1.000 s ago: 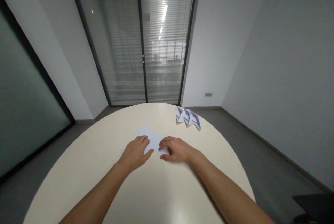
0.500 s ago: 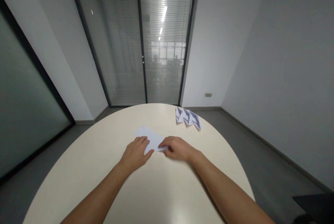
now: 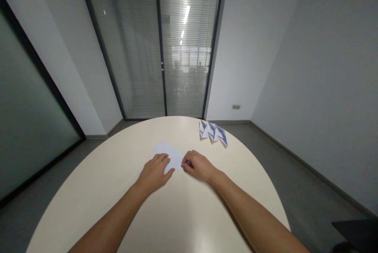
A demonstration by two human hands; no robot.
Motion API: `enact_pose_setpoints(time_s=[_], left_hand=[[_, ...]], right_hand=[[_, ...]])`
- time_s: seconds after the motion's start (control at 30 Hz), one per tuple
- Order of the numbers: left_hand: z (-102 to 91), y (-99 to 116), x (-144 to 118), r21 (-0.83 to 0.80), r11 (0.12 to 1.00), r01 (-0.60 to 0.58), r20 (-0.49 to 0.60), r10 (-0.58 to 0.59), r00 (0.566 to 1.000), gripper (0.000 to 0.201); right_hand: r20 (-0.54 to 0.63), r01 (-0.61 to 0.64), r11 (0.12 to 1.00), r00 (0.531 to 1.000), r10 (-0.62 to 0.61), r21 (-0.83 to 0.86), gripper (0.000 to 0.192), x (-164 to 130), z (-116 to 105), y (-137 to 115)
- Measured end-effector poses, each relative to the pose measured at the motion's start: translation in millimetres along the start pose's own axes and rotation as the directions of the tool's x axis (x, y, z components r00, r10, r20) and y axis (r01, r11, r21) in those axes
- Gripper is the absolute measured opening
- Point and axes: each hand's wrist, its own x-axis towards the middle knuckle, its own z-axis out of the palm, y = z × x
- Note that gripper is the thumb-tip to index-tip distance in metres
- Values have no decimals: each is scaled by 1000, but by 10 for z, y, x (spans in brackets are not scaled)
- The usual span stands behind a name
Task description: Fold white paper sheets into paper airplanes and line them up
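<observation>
The left hand (image 3: 154, 172) is lying open, pinning the white paper (image 3: 170, 155) to the tabletop (image 3: 183, 213), while the right hand (image 3: 198, 165), fingers curled, is pinching its near edge, where firm, even pressure should crease cleanly.

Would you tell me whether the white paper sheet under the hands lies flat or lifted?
Flat: the white paper sheet lies against the cream table, left hand on it, right hand at its edge.

Right hand (image 3: 198, 165) drawn back along the near right edge of the white paper (image 3: 171, 154), fingers now curled tighter and pinching at that edge, less of the sheet showing beside the fingertips than a second ago
</observation>
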Motion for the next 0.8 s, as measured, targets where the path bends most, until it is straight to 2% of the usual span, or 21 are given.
enact_pose_setpoints(time_s=[0.07,0.13,0.23,0.3,0.47,0.8], left_hand=[[10,18,7,-18,999,-32,-13,32,999,28],[4,45,12,-62,991,-118,-4,118,993,22],[-45,84,2,-123,954,-274,23,279,960,27],[-93,101,-13,-125,938,-322,27,328,944,29],[-165,128,-42,-115,940,-322,32,328,944,28],[-144,120,-67,-93,946,-312,44,317,948,29]], right_hand=[[0,-7,1000,1000,7,5,11,-4,13,19],[-8,-15,1000,1000,15,15,11,-7,24,41],[-20,-13,999,1000,14,39,10,-9,33,62],[-28,-6,999,1000,8,52,10,-9,31,68],[-47,42,997,998,-39,62,20,-21,27,77],[20,146,989,989,-145,-22,32,-18,16,133]])
